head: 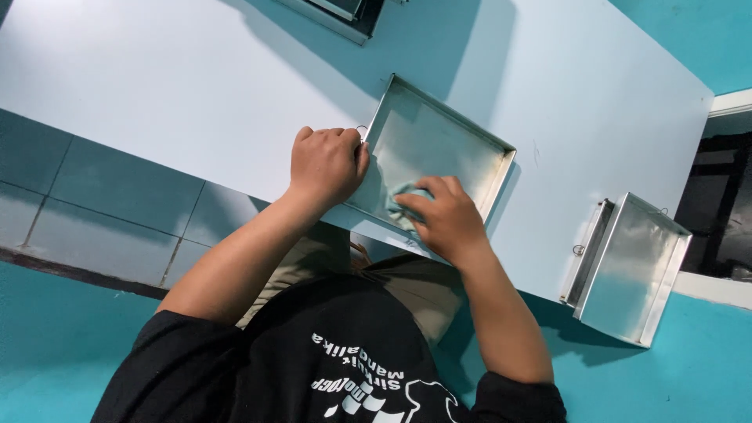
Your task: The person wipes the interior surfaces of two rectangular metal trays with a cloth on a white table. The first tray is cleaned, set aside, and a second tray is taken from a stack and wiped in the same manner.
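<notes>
Left hand [325, 160] was closed in a fist on the near-left rim of the tray [462, 149], holding it steady. Right hand [445, 221] lay inside the tray, fingers curled down on a small teal cloth [401, 200] and pressing it to the bottom near the front corner. The tray sat at an angle on the table [196, 86], its front edge at the table's edge.

The wiping seemed to be under way rather than finished: the cloth was at one corner, and the rest of the bottom looked dull and smeary, though how much had been covered could not be told. Two more trays [627, 266] lay stacked at the table's right corner, untouched, and another [337, 12] showed at the far edge.

The table was pale blue and smooth. Around it the floor [705, 368] was teal, with grey tiles [86, 211] on the left.
</notes>
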